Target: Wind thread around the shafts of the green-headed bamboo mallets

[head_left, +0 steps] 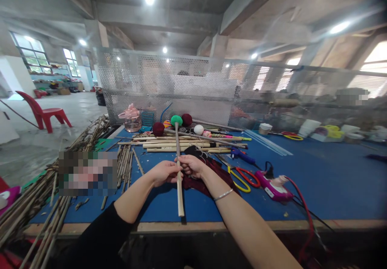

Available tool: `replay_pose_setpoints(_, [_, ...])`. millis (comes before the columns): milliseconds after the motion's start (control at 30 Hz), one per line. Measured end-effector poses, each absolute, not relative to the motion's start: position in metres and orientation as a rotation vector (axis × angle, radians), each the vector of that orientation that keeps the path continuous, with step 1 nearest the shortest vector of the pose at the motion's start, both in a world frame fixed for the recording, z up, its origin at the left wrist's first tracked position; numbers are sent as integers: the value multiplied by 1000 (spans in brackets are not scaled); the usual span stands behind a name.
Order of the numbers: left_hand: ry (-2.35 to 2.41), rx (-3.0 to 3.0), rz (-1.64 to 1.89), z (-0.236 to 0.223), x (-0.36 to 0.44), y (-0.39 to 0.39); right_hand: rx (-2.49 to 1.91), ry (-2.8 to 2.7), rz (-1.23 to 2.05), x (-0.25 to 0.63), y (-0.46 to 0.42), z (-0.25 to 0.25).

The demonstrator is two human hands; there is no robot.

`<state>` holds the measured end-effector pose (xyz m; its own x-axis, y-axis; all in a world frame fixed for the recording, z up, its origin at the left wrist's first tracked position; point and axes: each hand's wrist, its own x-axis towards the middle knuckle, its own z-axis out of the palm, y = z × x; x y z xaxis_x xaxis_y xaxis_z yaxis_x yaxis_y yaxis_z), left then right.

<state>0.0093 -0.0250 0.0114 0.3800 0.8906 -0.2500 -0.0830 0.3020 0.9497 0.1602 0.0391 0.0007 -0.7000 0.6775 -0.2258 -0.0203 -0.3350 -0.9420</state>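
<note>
Both hands grip a long stick whose near half is pale wood and whose far part is greyish. At its far end is a fuzzy green ball. My left hand pinches the stick from the left, around its middle. From the right, my right hand closes on it at nearly the same height. Dark maroon cloth lies under and beside my right hand. Beyond the hands, several pale wooden sticks lie crosswise, with maroon balls and a white ball behind them.
Right of the hands lie scissors with red and yellow handles, a blue glue gun and a purple power strip. Bundled twigs line the left edge. A pink-lidded jar stands before the perforated metal screen.
</note>
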Motion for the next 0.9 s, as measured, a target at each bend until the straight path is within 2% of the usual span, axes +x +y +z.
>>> replay_pose_setpoints(267, [1172,1152,849,3,11,-21,-920,-1520,1930,154,40,-8])
replay_pose_setpoints(467, [1003,995,856,11,12,-24,-802,-1470,2068,160,40,-3])
replay_pose_setpoints(767, [1160,1098,889,1,10,-20,-894,-1495,1970,156,38,-4])
replay_pose_setpoints(900, [1035,1022,915,7,11,-22,-821,-1459,2037,159,39,-3])
